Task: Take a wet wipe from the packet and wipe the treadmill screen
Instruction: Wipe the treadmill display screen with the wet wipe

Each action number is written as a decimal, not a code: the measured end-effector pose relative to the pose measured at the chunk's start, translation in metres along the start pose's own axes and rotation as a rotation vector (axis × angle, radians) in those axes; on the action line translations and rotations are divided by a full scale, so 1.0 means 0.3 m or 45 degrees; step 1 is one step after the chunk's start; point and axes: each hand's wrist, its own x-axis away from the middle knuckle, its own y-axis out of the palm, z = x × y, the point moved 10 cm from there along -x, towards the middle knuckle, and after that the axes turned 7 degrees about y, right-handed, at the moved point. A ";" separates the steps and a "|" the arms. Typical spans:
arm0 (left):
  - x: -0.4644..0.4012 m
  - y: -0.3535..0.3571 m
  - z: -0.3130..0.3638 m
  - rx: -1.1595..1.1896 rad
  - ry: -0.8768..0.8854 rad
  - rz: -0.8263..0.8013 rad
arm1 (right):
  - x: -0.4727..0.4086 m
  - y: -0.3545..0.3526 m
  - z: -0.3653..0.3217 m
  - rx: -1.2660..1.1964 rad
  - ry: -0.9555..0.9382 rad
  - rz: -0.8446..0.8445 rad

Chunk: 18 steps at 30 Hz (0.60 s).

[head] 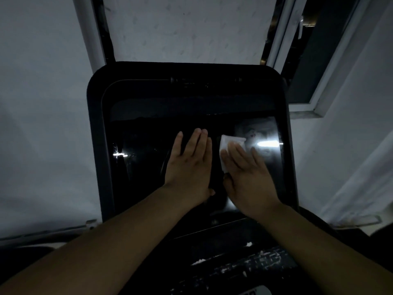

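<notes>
Two hands are seen on one dark treadmill screen [148,167], and one white wet wipe [228,146] is counted; the packet cannot be made out in the dim view. The left hand [189,167] is laid flat on the glass near the middle, its fingers straight, the little finger set a little apart from the rest, and nothing is held in it. The right hand [246,173] is pressed flat just beside it, fingers straight and angled toward the upper left, with the wipe trapped between its fingers and the glass — the folded wipe shows above and to the left of the fingertips, while its lower part is hidden beneath the hand. The two hands are close but apart, a narrow strip of screen lying between them. Two bright reflections are seen on the glass, one at the left edge and one at the right, where a paler patch is also seen. The screen is bordered by one rounded dark frame [95,128]. Below it a dark console panel [244,260] with worn whitish markings is partly covered by both forearms. Behind, a pale wall [42,81] is seen, and at the upper right a white window frame [331,60] — its pane dark.
</notes>
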 end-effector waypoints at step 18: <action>-0.004 0.016 0.002 -0.001 -0.020 -0.018 | 0.061 0.011 0.027 0.037 -0.008 -0.047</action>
